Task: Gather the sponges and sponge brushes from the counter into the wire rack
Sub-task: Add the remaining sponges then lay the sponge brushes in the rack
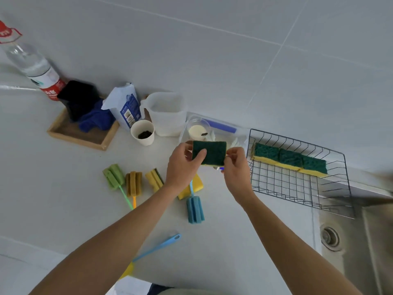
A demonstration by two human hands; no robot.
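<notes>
Both the left hand and right hand pinch a green sponge; the wire rack holds three sponges.

I see one green-faced sponge held up, three in the wire rack — four sponge brushes on the worktop.
</notes>
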